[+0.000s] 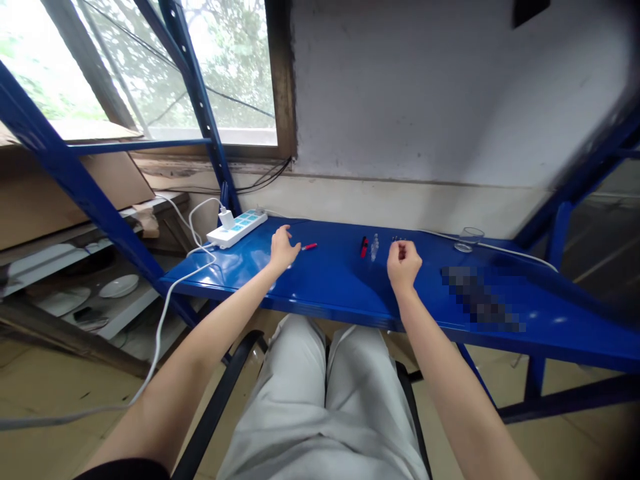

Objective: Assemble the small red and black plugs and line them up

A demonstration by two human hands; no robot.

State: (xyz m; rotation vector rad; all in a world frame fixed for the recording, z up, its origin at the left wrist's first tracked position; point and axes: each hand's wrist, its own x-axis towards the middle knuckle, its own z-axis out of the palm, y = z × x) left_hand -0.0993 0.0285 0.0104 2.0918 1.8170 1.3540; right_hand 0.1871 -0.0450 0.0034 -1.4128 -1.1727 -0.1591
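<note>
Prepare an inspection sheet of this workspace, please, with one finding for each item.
Surface: blue table, shiny.
Job's things: red stick near the left hand; red-and-black tool beside clear plastic pieces.
Clutter: glass and pixelated dark object, both toward the right.
Hands: left hand, fingers parted; right hand, fingers curled, contents unclear.
Cables: white cable hangs past the table's left end; thinner cable at back right.
Surroundings: window, wall, cardboard box.
</note>
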